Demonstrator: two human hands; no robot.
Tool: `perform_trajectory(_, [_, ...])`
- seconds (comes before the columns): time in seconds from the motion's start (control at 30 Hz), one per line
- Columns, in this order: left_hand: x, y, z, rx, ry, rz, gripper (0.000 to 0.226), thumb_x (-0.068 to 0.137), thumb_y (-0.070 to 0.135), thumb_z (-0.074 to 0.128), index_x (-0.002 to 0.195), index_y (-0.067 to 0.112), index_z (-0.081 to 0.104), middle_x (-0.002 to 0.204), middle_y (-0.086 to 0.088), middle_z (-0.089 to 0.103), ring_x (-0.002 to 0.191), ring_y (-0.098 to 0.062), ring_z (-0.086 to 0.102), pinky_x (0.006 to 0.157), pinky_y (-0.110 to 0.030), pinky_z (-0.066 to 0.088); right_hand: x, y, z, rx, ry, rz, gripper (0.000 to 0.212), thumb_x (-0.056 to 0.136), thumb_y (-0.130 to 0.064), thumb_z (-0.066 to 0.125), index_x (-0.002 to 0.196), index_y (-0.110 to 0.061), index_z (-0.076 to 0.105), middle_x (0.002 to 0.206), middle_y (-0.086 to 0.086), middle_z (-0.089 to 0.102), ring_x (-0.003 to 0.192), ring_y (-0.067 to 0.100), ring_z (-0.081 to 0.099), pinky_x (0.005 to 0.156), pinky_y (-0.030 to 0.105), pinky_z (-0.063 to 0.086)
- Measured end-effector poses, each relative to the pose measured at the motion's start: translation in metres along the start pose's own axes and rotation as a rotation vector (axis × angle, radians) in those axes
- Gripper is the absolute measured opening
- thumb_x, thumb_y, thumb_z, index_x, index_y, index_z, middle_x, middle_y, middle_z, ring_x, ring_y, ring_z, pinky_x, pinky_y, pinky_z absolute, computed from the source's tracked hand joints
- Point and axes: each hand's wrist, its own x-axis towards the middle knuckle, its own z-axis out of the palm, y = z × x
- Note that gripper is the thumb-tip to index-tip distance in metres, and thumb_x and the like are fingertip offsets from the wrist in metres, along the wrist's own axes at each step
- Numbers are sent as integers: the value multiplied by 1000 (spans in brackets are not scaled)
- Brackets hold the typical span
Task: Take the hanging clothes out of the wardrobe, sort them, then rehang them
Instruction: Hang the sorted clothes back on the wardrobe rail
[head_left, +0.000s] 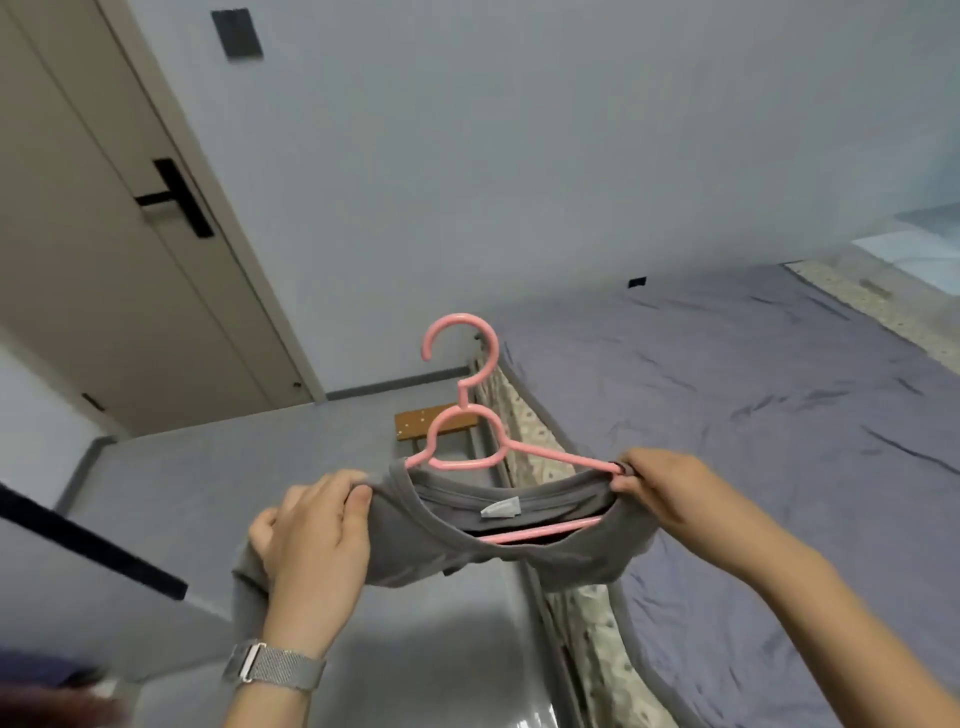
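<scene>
The left hand (311, 540) grips one shoulder of a grey shirt (426, 540) while the right hand (660, 488) pinches the other shoulder against a pink hanger (467, 415) (hook up), stretched between them beside the bed (753, 415).

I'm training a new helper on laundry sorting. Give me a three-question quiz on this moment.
1. True or false: the shirt lies flat on the bed.
2. What colour is the hanger?
3. The right hand pinches: A) the hook B) the shirt at the hanger's end C) nothing.

Key: 1 false, both hands hold it up, the left hand gripping its other shoulder; 2 pink; 3 B.
</scene>
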Motion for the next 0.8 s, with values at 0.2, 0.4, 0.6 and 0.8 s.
perform_trajectory(0.2, [-29,-27,-32,86,174,-101,40,81,47,19,83,37,57,80,22,56,86,-3,38,82,-26,15,44,-51,18,15,10,-311,36,93,-54,27,82,-28,49,73,-10,54,67,12,51,62,32,45])
perform_trajectory(0.4, [-51,-75,-83,108,238,-162,44,84,50,21,91,37,63,88,25,60,90,0,43,86,-28,21,76,-115,53,146,36,-509,39,94,-59,22,79,-35,49,62,-17,51,63,2,51,59,19,40])
perform_trajectory(0.6, [-87,-154,-148,-66,310,-417,23,96,25,47,91,26,69,90,11,67,92,-9,59,78,-7,35,134,-168,72,146,36,-627,40,93,-61,25,82,-32,51,65,-21,51,64,0,51,60,19,38])
perform_trajectory(0.8, [-97,-198,-191,34,168,-361,44,83,60,33,116,42,56,100,25,62,98,5,55,87,-18,42,161,-265,119,144,-40,-791,37,93,-64,21,80,-40,47,63,-19,52,60,5,53,60,30,44])
